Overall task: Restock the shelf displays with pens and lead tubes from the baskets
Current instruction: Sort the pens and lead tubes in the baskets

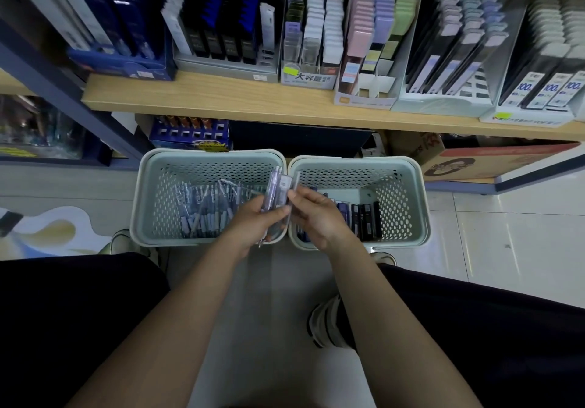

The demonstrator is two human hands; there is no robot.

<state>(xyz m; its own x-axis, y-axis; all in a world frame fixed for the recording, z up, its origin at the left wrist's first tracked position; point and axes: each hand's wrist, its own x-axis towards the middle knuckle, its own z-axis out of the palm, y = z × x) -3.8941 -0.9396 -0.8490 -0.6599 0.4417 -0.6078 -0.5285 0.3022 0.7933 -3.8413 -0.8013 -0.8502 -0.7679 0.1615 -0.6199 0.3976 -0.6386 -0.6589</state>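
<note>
Head view, stock in transit: a small bunch of clear, pale-lilac pens, gripped in the left hand with fingers and thumb curled round the barrels, tips pointing down toward the person and caps fanned up and away. The right hand meets the bunch from its right side, thumb and fingertips pinching the upper part of one pen or the pack edge; which exactly cannot be told. Directly beneath and left of the grip: left basket, pale green, perforated, holding a loose heap of similar pens. Beneath and right of the grip: right basket, holding a row of dark lead tubes standing side by side. Beyond and above the grip, well apart from it: wooden shelf carrying the display boxes, among them a clear pen display with visibly spare room at its front. Progress, as judged: early to middle. One handful is gathered but not yet shelved; both baskets hold plenty of stock, so most restocking remains.
</note>
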